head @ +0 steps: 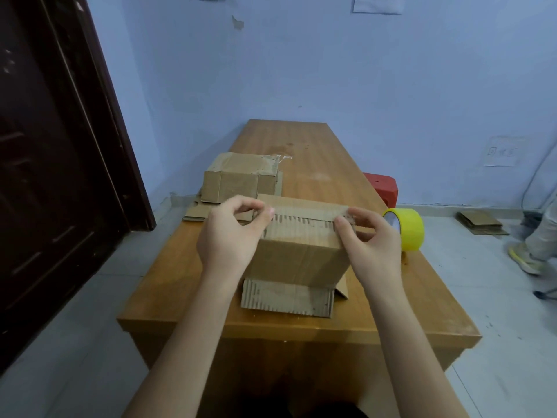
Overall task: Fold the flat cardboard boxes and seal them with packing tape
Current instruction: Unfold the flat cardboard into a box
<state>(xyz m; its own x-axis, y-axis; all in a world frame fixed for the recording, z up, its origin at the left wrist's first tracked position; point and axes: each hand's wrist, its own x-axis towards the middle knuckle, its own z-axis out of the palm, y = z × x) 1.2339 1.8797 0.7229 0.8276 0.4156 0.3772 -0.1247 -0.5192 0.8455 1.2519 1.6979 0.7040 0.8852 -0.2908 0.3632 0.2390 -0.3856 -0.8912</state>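
Corrugated brown cardboard forms the half-folded box [298, 251] standing mid-tabletop [325, 152], its long axis running left to right across the view, open top facing up. A ribbed flap lies flat toward the near edge. The left hand [232, 233] and right hand [373, 239] each pinch a top corner of the near flap between thumb and curled fingers [265, 212]. Behind to the left sits a finished box [241, 182] on flat cardboard sheets [199, 211]. A yellow tape roll [407, 229] stands on edge just right of the right hand. A red stool [381, 188] sits beyond the tabletop's right side.
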